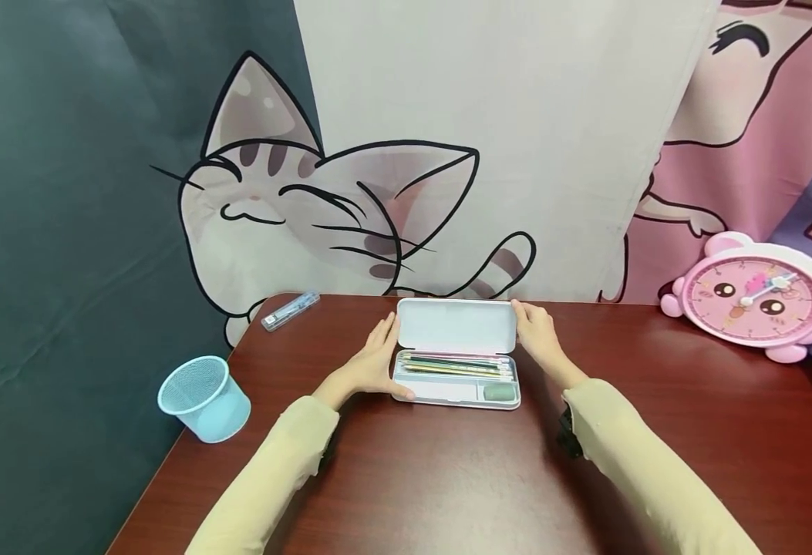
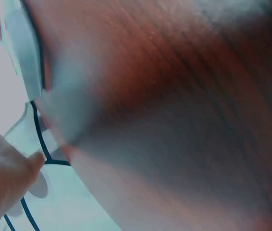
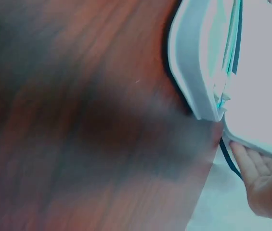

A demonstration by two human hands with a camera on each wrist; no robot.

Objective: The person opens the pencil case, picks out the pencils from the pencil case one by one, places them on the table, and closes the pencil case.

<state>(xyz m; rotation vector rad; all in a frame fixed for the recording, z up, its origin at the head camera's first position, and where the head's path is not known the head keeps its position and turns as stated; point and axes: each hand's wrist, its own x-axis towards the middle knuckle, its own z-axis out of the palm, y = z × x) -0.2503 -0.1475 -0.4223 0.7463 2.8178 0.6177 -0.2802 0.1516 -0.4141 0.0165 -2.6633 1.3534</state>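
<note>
An opened pencil case (image 1: 440, 391) lies on the table, its white lid (image 1: 457, 325) raised at the back. Inside are several pencils (image 1: 456, 365) and a green eraser (image 1: 499, 392). My left hand (image 1: 371, 364) spans the case's left side, fingers extended along the lid's edge and thumb at the front corner. At the lid's right edge, my right hand (image 1: 540, 337) touches with its fingertips near the upper corner. The right wrist view shows its fingers (image 3: 251, 161) nearly straight against the rim. In the left wrist view, the left hand (image 2: 3, 168) is partly cut off.
A light blue mesh pen holder (image 1: 204, 401) stands at the table's left edge. Behind it, near the back left corner, lies a clear bluish slim case (image 1: 291, 311). A pink animal-shaped clock (image 1: 756, 297) stands at the back right. A cat-print curtain (image 1: 503, 92) hangs behind the table (image 1: 433, 478).
</note>
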